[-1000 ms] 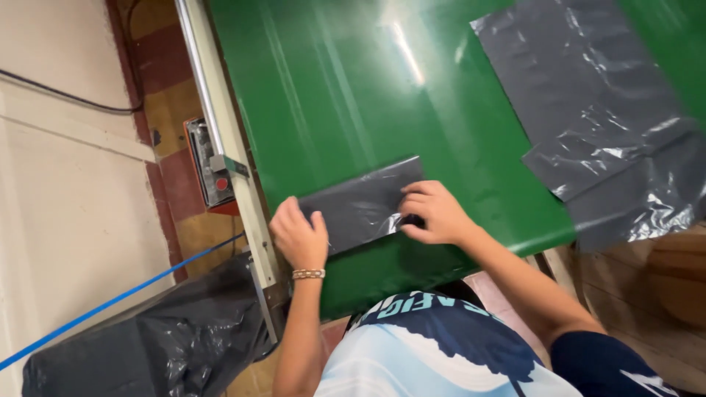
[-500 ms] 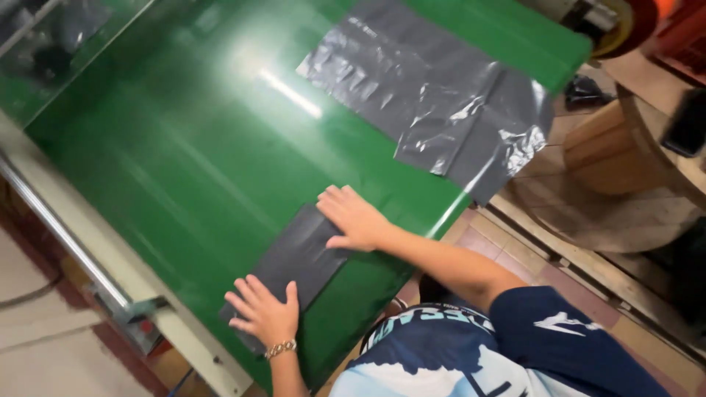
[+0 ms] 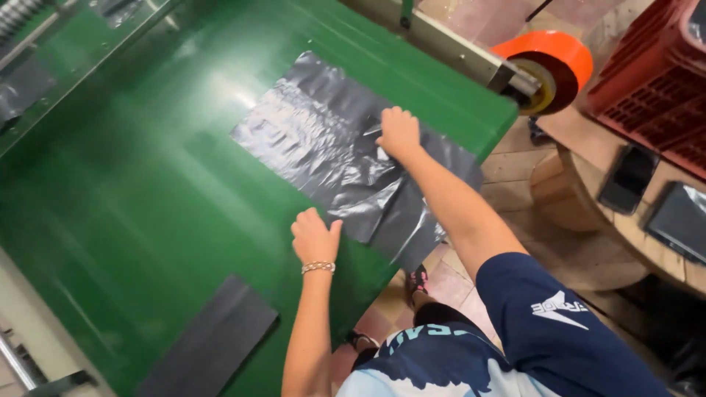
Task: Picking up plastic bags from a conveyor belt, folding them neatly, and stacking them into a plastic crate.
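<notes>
A large crinkled black plastic bag [image 3: 323, 140] lies spread on the green table [image 3: 147, 191]. My right hand [image 3: 398, 132] rests on the bag's far right part, fingers curled into the plastic. My left hand [image 3: 314, 237], with a beaded bracelet at the wrist, presses the bag's near edge where it meets the green surface. A folded flat black bag [image 3: 209, 342] lies apart at the table's near left.
An orange tape roll [image 3: 548, 62] sits on a metal bar at the table's far right corner. Red crates [image 3: 654, 73] stand at the upper right. A round wooden table [image 3: 610, 228] holds two dark flat devices. Tiled floor lies below the table's edge.
Both hands left the folded black bag and moved over to the spread crinkled bag. The view swung right, so the folded bag now lies at the lower left.
</notes>
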